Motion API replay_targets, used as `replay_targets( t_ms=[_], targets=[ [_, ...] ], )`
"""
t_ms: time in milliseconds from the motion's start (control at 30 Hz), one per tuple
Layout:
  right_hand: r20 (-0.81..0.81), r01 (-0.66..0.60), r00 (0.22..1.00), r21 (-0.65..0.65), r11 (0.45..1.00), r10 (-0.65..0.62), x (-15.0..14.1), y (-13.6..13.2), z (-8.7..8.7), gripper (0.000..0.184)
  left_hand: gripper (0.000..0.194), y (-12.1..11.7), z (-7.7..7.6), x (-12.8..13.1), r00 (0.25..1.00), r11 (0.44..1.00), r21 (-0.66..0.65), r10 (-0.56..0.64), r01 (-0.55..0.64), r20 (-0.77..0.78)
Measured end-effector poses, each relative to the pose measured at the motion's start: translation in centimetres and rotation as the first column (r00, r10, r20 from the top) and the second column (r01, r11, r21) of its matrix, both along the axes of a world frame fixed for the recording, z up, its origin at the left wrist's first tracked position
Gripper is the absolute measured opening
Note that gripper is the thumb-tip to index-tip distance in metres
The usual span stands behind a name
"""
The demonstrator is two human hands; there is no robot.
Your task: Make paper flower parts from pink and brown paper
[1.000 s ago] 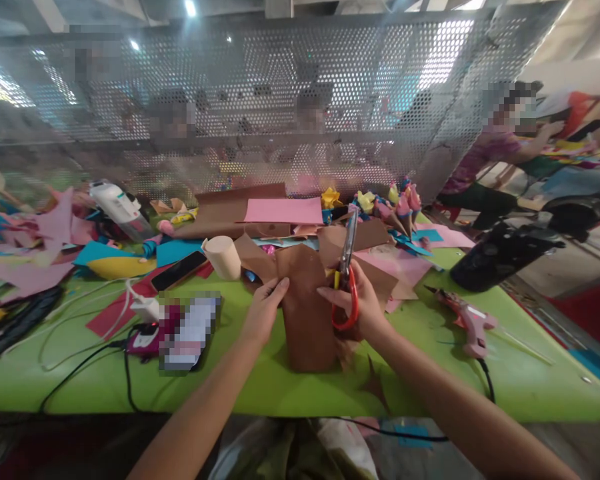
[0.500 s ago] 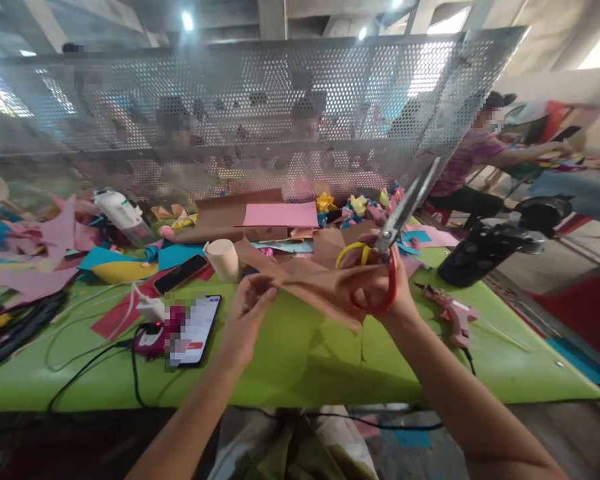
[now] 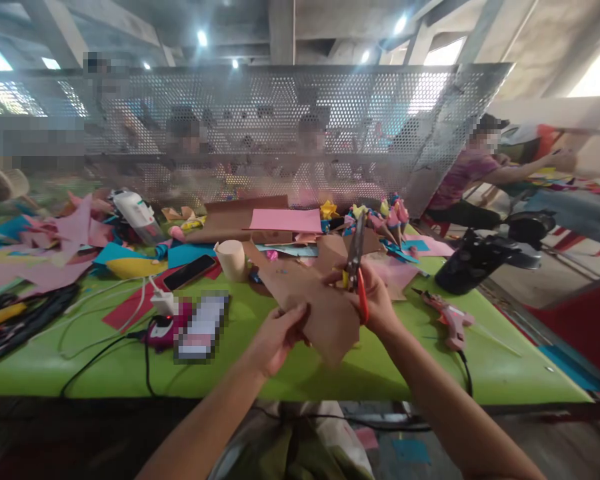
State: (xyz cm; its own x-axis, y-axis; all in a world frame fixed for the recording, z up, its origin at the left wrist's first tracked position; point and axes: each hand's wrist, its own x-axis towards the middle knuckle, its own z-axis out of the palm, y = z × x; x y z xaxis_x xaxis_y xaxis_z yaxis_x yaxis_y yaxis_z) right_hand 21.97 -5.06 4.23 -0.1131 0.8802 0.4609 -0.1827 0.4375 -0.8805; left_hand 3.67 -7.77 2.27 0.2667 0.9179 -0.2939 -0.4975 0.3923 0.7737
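My left hand pinches the lower left edge of a brown paper piece, thumb on top. The paper hangs above the green table, its lower end rounded to a blunt tip. In my right hand is a pair of scissors with one red and one yellow handle, blades together and pointing up and away. Fingers of that hand also reach the paper's right edge; whether they grip it I cannot tell. Behind the paper lie brown scraps and a beige paper roll.
On the green table a pink glue gun lies at right beside a black cylindrical object. Two phones, a purple power block and cables lie left. Coloured paper is heaped far left. A perforated metal screen stands behind.
The brown paper has turned to face me more flatly. My left hand has moved right and down along it. The scissors swung from leaning right to nearly upright, shifting left.
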Motion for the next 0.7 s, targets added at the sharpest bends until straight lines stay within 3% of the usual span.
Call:
replay_targets(
  t_ms=[133, 267, 500, 700],
  targets=[
    [-0.134, 0.197, 0.966, -0.168, 0.966, -0.221, 0.3, 0.5, -0.4, 0.047, 0.041, 1.4, -0.7, 0.3, 0.985, 0.982, 0.082, 0.172, -0.170, -0.009],
    [-0.137, 0.239, 0.950, -0.261, 0.935, -0.281, 0.3, 0.5, -1.5, 0.044, 0.046, 2.3, -1.4, 0.7, 0.954, 0.945, 0.144, 0.299, -0.294, -0.013],
    [-0.097, 0.269, 0.949, -0.240, 0.933, -0.298, -0.5, 0.5, -2.5, 0.047, 0.048, 2.4, -2.6, 1.1, 0.953, 0.944, 0.145, 0.302, -0.295, -0.030],
    [-0.048, 0.247, 0.962, -0.254, 0.935, -0.267, -0.7, 0.6, -2.7, 0.047, 0.044, 2.4, -2.5, 1.4, 0.952, 0.953, 0.175, 0.272, -0.247, -0.139]
  ],
)
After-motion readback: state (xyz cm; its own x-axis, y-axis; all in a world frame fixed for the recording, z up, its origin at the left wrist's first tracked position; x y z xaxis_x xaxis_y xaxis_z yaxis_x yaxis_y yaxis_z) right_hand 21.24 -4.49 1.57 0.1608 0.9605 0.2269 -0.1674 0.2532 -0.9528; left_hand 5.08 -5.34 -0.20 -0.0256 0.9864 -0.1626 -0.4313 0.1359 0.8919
